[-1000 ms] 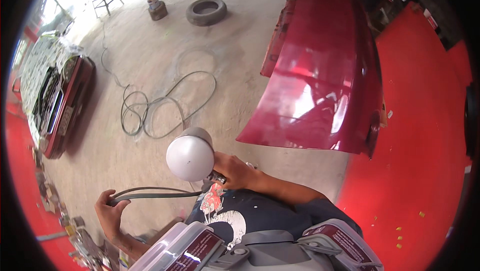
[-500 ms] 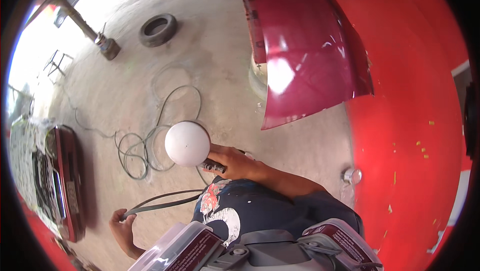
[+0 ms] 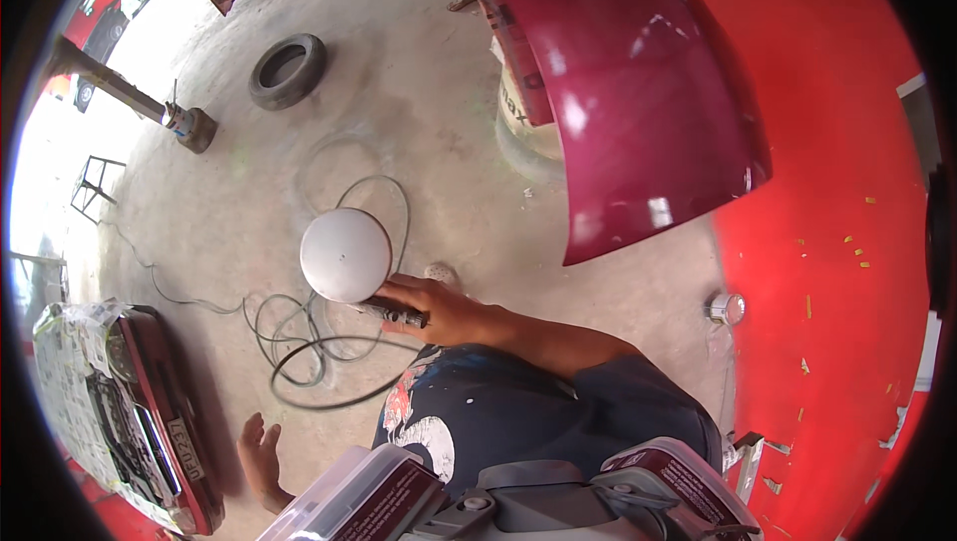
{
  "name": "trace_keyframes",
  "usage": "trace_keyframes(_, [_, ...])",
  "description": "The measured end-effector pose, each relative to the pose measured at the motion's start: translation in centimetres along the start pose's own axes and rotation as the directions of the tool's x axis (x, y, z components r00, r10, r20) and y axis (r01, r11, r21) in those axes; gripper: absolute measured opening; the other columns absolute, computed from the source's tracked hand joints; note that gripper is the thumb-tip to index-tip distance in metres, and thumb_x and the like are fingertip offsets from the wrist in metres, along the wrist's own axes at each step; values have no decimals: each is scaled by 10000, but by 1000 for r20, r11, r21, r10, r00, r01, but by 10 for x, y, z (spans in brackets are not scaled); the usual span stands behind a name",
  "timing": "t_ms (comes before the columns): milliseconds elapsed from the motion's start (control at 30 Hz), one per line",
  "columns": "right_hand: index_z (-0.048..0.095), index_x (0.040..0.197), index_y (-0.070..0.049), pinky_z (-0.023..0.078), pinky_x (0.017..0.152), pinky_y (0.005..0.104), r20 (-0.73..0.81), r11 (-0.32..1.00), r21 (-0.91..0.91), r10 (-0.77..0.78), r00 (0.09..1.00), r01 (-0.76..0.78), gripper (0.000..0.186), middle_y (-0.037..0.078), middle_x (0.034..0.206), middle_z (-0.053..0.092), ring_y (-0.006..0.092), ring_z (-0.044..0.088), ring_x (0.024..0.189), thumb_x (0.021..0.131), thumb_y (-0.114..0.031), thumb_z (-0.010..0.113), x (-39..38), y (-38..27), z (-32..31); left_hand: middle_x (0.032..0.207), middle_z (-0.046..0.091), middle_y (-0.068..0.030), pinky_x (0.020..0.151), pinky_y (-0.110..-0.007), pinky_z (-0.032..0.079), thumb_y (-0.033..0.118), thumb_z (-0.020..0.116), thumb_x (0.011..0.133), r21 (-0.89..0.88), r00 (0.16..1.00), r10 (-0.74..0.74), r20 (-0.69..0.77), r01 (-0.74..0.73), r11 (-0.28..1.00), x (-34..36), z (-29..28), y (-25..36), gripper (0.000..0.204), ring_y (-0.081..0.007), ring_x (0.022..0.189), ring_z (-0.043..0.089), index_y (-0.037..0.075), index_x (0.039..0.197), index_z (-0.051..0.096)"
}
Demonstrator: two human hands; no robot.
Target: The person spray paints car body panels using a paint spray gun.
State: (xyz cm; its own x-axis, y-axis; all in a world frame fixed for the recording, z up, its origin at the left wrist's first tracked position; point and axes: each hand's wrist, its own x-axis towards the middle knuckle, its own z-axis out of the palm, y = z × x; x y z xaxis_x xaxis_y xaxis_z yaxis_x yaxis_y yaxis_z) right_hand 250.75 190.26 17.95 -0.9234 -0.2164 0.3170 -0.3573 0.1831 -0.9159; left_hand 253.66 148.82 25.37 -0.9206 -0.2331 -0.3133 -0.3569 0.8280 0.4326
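Note:
My right hand (image 3: 439,308) is wrapped round the dark handle of a spray gun (image 3: 346,256), whose round white cup faces up. A dark green hose (image 3: 351,403) bends in a loop below the gun, near my shirt. More of its coils lie on the floor under and beyond the cup. At the lower left, my left hand (image 3: 261,453) is apart from the hose, fingers loosely spread, holding nothing. Ahead to the right, a glossy magenta car panel (image 3: 658,112) rests over a pale drum (image 3: 528,132) and a paper-covered edge.
A red surface (image 3: 817,242) runs along the right, with a small metal can (image 3: 726,309) beside it. On the left sits a car front (image 3: 95,371) masked with paper. Farther off are a tire (image 3: 288,72), a post (image 3: 130,82) and a small metal stand (image 3: 97,187).
My left hand has let go of the hose, which has dropped into a loop. In the picture, the spray gun has shifted slightly up and left, and the whole view has turned a little.

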Motion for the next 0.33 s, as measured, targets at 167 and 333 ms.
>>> trace_keyframes(167, [457,1375,-118,487,812,419,-72,997,70,-22,997,28,580,160,1090,590,340,615,980,851,-153,702,67,20,17,1209,624,-220,1000,-397,441,129,714,827,-36,998,68,-13,-68,997,49,11,30,475,-299,1140,598,-34,1251,575])
trace_keyframes(333, [478,1335,-71,481,904,394,52,983,146,104,993,-111,544,191,1206,552,336,581,1114,851,-149,714,100,31,11,1297,589,-168,1013,-381,425,154,711,839,-53,921,386,-48,-388,920,101,23,133,485,-299,1209,558,55,1293,573])
